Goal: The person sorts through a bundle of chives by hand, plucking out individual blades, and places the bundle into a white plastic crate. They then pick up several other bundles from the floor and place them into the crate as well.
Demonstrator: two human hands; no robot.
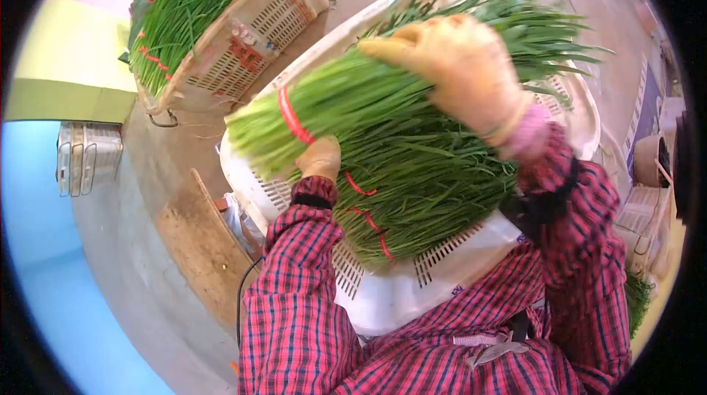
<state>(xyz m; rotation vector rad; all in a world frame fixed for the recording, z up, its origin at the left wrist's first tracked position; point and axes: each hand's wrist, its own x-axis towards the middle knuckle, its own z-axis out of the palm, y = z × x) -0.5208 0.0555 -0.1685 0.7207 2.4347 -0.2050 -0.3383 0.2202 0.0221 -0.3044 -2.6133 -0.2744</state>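
Observation:
A large bundle of long green stalks (353,93) with a red band lies across the white slotted crate (398,306). My left hand (321,158) is closed on the bundle's near edge beside the red band, its fingers partly hidden. Over the leafy half is my gloved right hand (456,63), slightly blurred, its thumb stretched along the top of the stalks and the other fingers bent; what they grip cannot be made out. Beneath lie more green bundles (420,189) with red bands, inside the crate.
At the upper left stands another slotted crate (243,49) full of banded greens. A wooden board (199,240) is on the floor left of the white crate. Stacked crates (88,159) stand at the far left, and more crates (641,222) at the right edge.

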